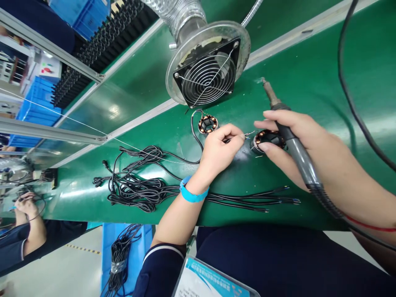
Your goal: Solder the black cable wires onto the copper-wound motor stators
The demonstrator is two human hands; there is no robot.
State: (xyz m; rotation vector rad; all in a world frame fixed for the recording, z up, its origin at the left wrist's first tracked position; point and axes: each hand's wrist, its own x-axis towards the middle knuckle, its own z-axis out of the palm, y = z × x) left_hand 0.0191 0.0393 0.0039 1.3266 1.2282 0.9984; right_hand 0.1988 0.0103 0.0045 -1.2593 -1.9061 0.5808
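My left hand (221, 146), with a blue wristband (193, 193) on its wrist, pinches a thin wire end beside a copper-wound stator (264, 139) on the green bench. My right hand (293, 136) grips a soldering iron (289, 134) like a pen, its tip pointing up and away, while its thumb and fingers rest against that stator. A second copper-wound stator (208, 123) with a black lead lies just beyond my left hand.
A fume extractor fan (208, 74) on a ribbed hose stands behind the stators. A tangle of black cables (139, 185) lies on the green bench (309, 70) at left, with several leads running right. Another person's hand (26, 206) works at far left. Blue crates sit behind.
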